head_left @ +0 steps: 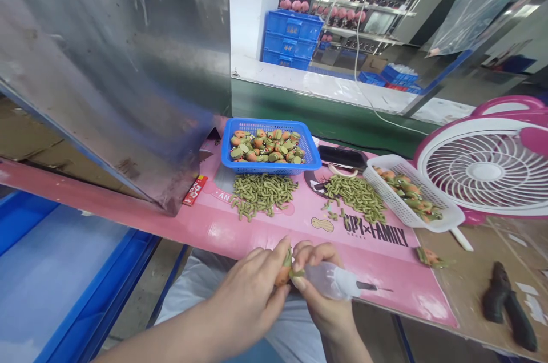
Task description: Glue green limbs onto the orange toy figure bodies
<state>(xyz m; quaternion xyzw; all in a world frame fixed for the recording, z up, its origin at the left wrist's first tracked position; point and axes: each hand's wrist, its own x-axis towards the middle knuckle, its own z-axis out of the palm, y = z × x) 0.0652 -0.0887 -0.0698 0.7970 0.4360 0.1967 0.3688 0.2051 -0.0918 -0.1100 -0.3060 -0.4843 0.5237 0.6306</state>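
Observation:
My left hand (252, 283) is closed around a small orange and green figure (282, 275), held above the front edge of the pink mat. Close against it, my right hand (323, 289) pinches a small green piece (296, 273) between thumb and finger at the figure's side. That same hand also grips a translucent squeeze bottle (329, 280), whose thin needle tip points right, away from the figure. Beyond the hands lie two heaps of short green pieces, a left heap (263, 194) and a right heap (356, 196).
A blue basket (271, 169) of orange and green figures stands behind the left heap. To the right are a white basket (447, 219) of similar figures, a pink and white fan (483, 172), a phone (342, 156), one loose figure (429, 257) and black-handled pliers (507, 306). A metal panel (171, 66) rises at left.

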